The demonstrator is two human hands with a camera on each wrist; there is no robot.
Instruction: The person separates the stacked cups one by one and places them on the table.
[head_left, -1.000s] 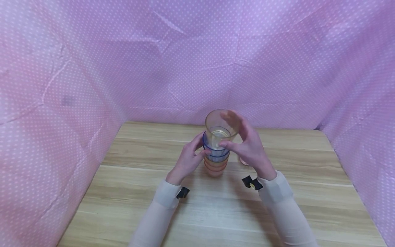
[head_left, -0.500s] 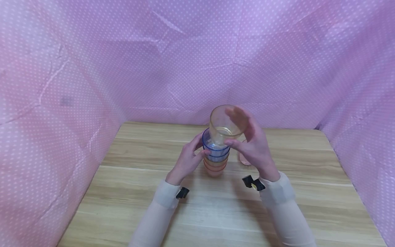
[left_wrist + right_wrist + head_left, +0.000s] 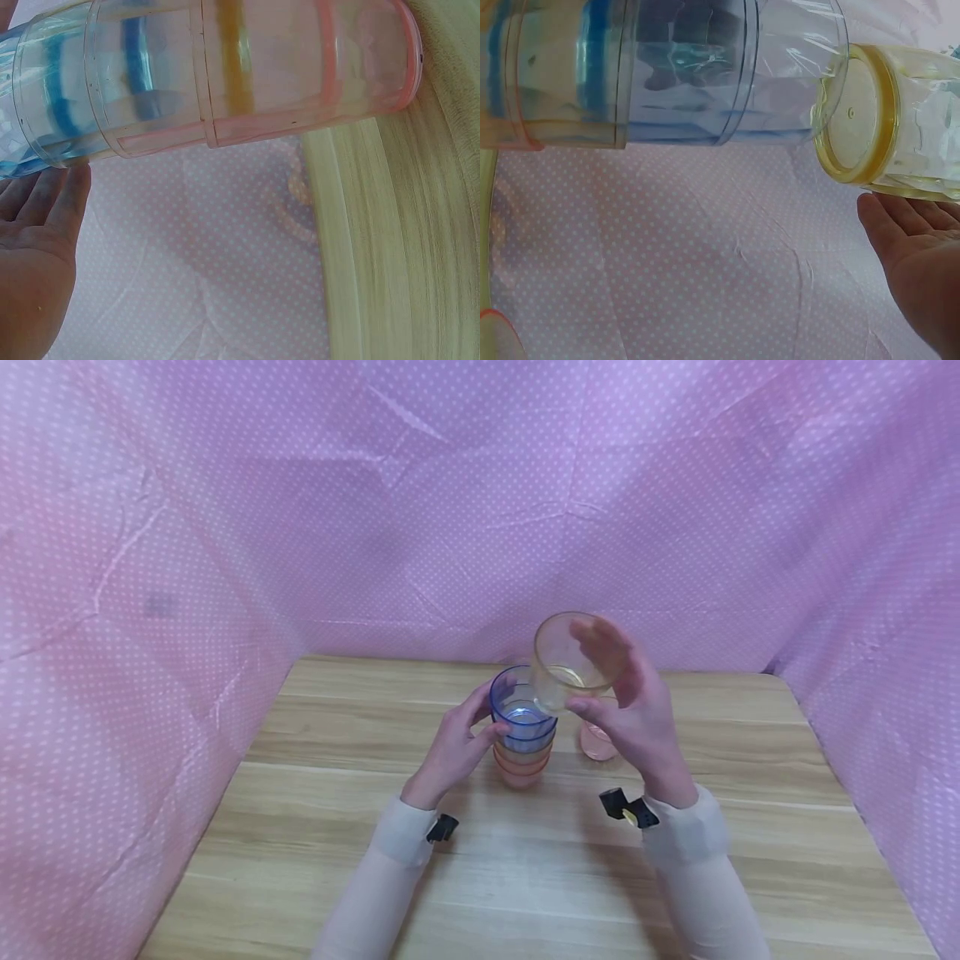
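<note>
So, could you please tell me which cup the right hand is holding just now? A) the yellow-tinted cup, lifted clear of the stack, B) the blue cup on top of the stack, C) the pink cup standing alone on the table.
A: the right hand holds the yellow-tinted cup in the air, up and to the right of the blue cup topping the stack, which the left hand steadies.

Both arms wear long, close-fitting sleeves of thin, pale cream fabric, the left sleeve (image 3: 378, 872) and the right sleeve (image 3: 701, 881) alike, each ending in a slightly thicker, gathered cuff at the wrist. The left hand (image 3: 450, 752) and the right hand (image 3: 637, 714) are bare, with no rings or gloves. A small black clip-like mount (image 3: 441, 828) sits under the left cuff; a similar black mount with a yellow spot (image 3: 628, 810) sits at the right cuff
</note>
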